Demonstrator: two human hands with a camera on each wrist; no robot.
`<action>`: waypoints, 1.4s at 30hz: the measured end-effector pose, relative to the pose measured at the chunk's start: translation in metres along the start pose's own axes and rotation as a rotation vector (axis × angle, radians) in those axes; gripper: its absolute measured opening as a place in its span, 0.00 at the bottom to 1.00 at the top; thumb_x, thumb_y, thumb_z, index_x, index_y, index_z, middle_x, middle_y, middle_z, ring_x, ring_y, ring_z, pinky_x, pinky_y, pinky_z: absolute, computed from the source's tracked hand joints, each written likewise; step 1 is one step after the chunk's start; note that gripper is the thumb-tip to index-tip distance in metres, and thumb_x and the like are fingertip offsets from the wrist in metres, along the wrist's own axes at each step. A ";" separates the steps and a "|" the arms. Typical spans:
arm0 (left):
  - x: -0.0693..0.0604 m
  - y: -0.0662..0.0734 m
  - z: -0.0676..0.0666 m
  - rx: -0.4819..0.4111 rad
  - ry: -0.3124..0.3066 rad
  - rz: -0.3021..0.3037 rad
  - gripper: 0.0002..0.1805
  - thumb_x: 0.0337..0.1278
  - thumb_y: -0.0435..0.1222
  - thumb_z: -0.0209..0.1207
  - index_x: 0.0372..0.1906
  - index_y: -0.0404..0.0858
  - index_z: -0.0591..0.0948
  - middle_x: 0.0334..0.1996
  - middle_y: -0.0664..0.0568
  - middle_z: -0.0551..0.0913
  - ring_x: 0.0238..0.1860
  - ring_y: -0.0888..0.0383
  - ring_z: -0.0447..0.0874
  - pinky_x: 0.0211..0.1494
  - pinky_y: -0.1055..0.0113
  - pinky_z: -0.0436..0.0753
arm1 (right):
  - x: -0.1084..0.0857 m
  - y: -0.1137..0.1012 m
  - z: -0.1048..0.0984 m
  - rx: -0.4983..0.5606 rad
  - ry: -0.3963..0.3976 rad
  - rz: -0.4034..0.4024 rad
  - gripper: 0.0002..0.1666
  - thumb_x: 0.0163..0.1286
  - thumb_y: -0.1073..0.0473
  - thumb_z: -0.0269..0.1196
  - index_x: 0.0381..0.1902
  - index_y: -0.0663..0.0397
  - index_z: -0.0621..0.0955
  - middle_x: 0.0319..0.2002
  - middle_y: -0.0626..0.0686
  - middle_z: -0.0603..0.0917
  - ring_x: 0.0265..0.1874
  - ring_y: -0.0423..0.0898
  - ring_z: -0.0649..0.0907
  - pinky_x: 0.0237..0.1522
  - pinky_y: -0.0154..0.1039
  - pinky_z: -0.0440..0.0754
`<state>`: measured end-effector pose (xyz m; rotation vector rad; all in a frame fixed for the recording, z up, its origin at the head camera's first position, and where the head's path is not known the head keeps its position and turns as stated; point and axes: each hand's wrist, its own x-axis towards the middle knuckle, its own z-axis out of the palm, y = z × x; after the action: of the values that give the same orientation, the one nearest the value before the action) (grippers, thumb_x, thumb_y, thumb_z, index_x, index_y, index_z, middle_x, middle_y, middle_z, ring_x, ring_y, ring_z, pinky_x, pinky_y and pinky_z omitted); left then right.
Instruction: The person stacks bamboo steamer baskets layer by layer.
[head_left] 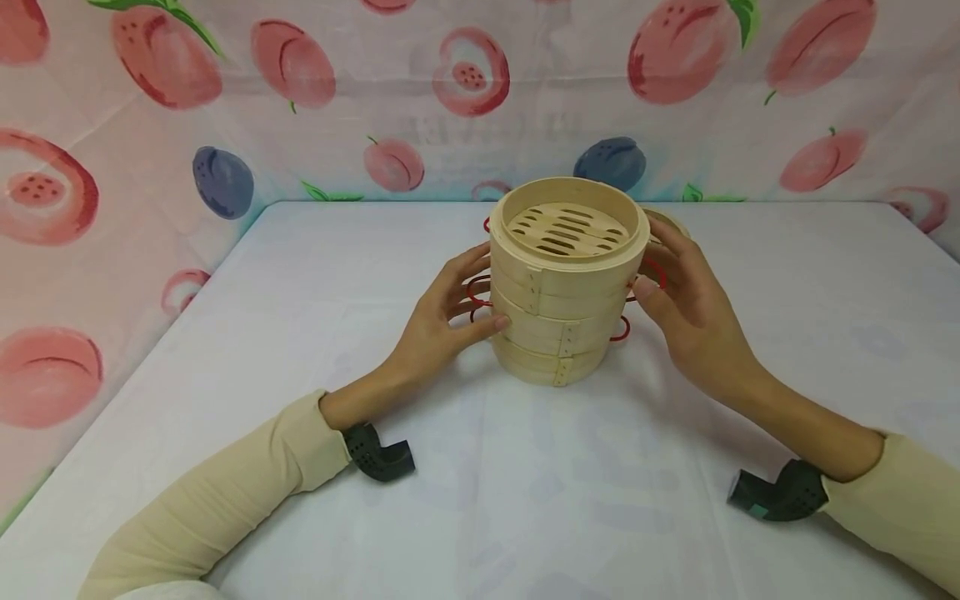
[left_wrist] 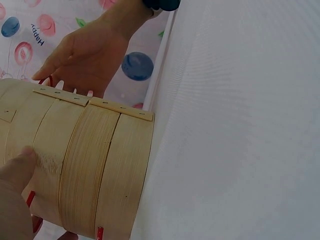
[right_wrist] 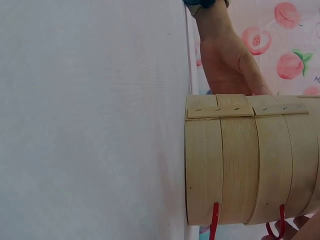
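Tan sleeves (head_left: 217, 492) nearest; then left hand (head_left: 442, 312) and right hand (head_left: 705, 321) curled around a bamboo steamer (head_left: 566, 283), between the two, on or just over the white tabletop (head_left: 487, 475), hard to tell which. Best to squeeze gently from both sides, keep the stacked tiers (left_wrist: 80, 160) lined up and mind the thin red loops (right_wrist: 214, 222). Pale, smooth, round wooden walls (right_wrist: 240, 165); flat stapled strips (right_wrist: 210, 112); long slots (head_left: 564, 235) on top.

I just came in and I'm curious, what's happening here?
A person is holding a stack of round bamboo steamers between their left hand and right hand. The stack stands upright on a white table. Its top is uncovered, so you can see the slotted floor inside. Another bamboo piece is partly hidden behind it.
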<state>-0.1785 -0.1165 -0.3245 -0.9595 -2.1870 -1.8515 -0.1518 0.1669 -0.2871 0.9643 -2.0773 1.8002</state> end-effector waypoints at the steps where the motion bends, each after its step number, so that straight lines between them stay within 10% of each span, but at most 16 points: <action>1: 0.000 0.000 0.000 0.001 0.001 -0.005 0.44 0.53 0.25 0.65 0.73 0.51 0.60 0.66 0.53 0.67 0.61 0.56 0.70 0.59 0.55 0.74 | 0.000 0.000 0.000 0.003 -0.001 0.000 0.34 0.72 0.72 0.50 0.73 0.52 0.58 0.69 0.58 0.61 0.64 0.51 0.66 0.54 0.32 0.73; 16: -0.001 0.032 0.004 0.003 -0.003 -0.041 0.42 0.54 0.23 0.62 0.73 0.37 0.57 0.66 0.43 0.65 0.62 0.50 0.70 0.61 0.49 0.72 | 0.002 0.000 -0.003 0.002 -0.008 0.000 0.33 0.72 0.72 0.48 0.73 0.53 0.58 0.70 0.57 0.59 0.64 0.51 0.66 0.54 0.30 0.72; 31: -0.001 0.032 0.004 -0.015 0.009 -0.074 0.42 0.54 0.22 0.62 0.73 0.35 0.58 0.65 0.42 0.66 0.61 0.49 0.70 0.61 0.47 0.71 | 0.004 -0.001 -0.004 0.114 -0.034 0.006 0.29 0.74 0.72 0.44 0.72 0.56 0.60 0.70 0.57 0.57 0.63 0.51 0.67 0.56 0.31 0.72; 42: 0.001 0.002 0.001 0.001 0.013 -0.025 0.43 0.53 0.26 0.65 0.72 0.48 0.60 0.65 0.52 0.67 0.61 0.56 0.71 0.60 0.58 0.74 | 0.005 -0.001 -0.006 0.145 -0.021 0.030 0.28 0.74 0.72 0.42 0.71 0.60 0.61 0.71 0.55 0.56 0.62 0.54 0.66 0.55 0.34 0.73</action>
<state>-0.1778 -0.1154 -0.3222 -0.9216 -2.2023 -1.8620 -0.1566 0.1713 -0.2826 0.9964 -2.0065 1.9876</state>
